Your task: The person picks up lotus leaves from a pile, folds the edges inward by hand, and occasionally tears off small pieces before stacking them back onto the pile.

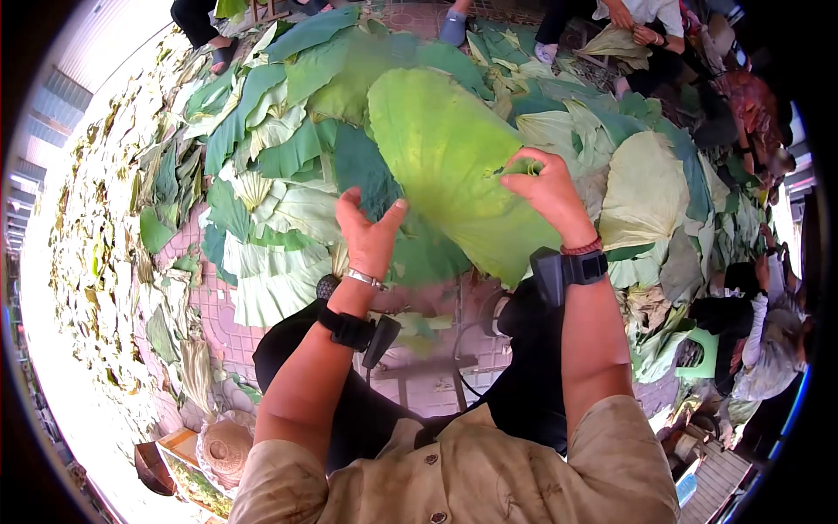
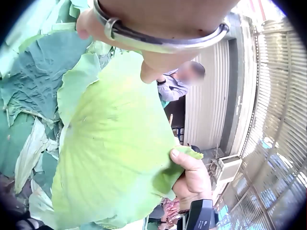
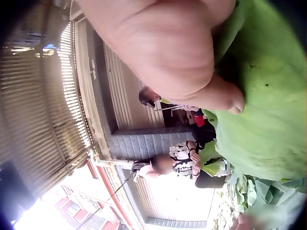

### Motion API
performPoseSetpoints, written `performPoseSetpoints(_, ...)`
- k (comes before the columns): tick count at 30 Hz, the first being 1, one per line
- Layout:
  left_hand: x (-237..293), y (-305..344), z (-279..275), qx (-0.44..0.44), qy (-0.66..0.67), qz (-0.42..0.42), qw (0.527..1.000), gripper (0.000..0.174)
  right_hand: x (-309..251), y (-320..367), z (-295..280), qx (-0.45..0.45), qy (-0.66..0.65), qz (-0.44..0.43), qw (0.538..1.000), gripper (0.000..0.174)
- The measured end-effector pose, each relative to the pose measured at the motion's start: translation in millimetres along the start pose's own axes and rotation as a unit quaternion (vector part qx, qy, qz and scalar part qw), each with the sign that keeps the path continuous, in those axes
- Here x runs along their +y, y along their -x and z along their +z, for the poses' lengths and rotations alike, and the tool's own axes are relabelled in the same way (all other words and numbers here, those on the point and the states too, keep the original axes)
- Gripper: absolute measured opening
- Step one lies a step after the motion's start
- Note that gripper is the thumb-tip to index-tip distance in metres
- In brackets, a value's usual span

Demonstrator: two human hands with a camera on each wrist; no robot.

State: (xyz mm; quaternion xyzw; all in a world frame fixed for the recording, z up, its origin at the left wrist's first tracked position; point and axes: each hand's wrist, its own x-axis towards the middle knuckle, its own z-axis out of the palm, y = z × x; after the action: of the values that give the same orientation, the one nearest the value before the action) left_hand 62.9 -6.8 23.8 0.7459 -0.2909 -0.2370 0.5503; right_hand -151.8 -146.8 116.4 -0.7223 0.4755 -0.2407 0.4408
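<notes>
A large bright green leaf (image 1: 445,157) is held up above the pile, its upper part spread out. The right hand (image 1: 548,194) pinches the leaf's right edge between thumb and fingers, where a bit of the edge is curled. Left of the leaf, the left hand (image 1: 371,234) has thumb and fingers spread apart, with nothing in its grasp. The left wrist view shows the leaf (image 2: 115,139) with the right hand (image 2: 192,179) gripping its edge. In the right wrist view the thumb of the right hand (image 3: 168,52) lies against the leaf (image 3: 268,110).
Overlapping green and pale leaves (image 1: 288,210) cover the paving ahead and on both sides. Other people sit around the pile, one handling a leaf (image 1: 615,44) at the upper right. A green stool (image 1: 698,354) stands at the right, a straw hat (image 1: 225,450) at the lower left.
</notes>
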Motion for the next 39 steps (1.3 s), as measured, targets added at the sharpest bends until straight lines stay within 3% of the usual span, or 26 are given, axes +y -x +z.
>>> performPoseSetpoints(2,-9.3,3.7,5.2,-0.055,0.091,-0.116,0.987,0.078,-5.0,3.4,-4.2,0.013,-0.05,0.001,0.999,0.013)
performPoseSetpoints(3,-10.8,2.3,5.8,-0.094,0.089,-0.12,0.984,0.087,-4.4,3.9,-5.5,0.013,-0.064,-0.005,0.998,0.014)
performPoseSetpoints(6,-12.9,4.0,10.0,-0.154,0.118,-0.212,0.958,0.091,-5.7,6.7,-6.3,0.003,-0.105,-0.008,0.994,0.016)
performPoseSetpoints(9,-13.9,-0.4,8.8,-0.212,0.092,-0.247,0.941,0.086,-14.6,13.9,-2.4,-0.023,-0.151,0.011,0.988,0.014)
performPoseSetpoints(12,-1.0,-4.7,3.4,-0.279,0.236,-0.353,0.861,0.067,-15.3,17.1,3.0,-0.031,-0.205,0.012,0.978,0.016)
performPoseSetpoints(15,-2.6,-4.4,2.9,-0.253,0.362,-0.306,0.843,0.031,-17.0,18.9,2.9,-0.017,-0.238,0.01,0.971,0.019)
performPoseSetpoints(20,14.2,-11.2,-11.9,-0.268,0.432,-0.288,0.812,0.035,-12.2,17.5,-5.0,-0.011,-0.195,0.014,0.981,0.024)
performPoseSetpoints(23,15.8,-13.9,-11.4,-0.235,0.44,-0.259,0.827,0.033,-14.4,17.7,-8.5,0.044,-0.298,-0.015,0.953,0.025)
performPoseSetpoints(24,15.5,-13.6,-11.2,-0.216,0.438,-0.249,0.836,0.032,-11.7,15.3,-8.9,0.111,-0.168,-0.099,0.974,0.027)
performPoseSetpoints(25,15.8,-13.5,-10.5,-0.213,0.435,-0.232,0.844,0.031,-6.3,11.4,-9.0,0.175,-0.034,-0.181,0.967,0.028)
performPoseSetpoints(26,16.3,-13.4,-9.5,-0.21,0.43,-0.215,0.851,0.029,-3.5,8.9,-9.4,0.234,0.102,-0.256,0.932,0.03)
performPoseSetpoints(29,15.6,-13.6,-8.2,-0.207,0.419,-0.198,0.862,0.028,-32.1,22.6,2.6,0.302,0.358,-0.339,0.816,0.028)
performPoseSetpoints(32,15.3,-14.1,-6.9,-0.214,0.411,-0.163,0.871,0.026,-23.0,20.4,8.2,0.195,0.343,-0.294,0.87,0.025)
performPoseSetpoints(35,23.0,-10.6,-9.4,-0.232,0.38,-0.142,0.884,0.025,-1.0,13.6,20.2,0.124,0.35,-0.263,0.89,0.022)
performPoseSetpoints(39,25.3,-8.3,-9.3,-0.236,0.372,-0.126,0.889,0.025,5.1,14.3,32.3,0.088,0.263,-0.186,0.943,0.025)
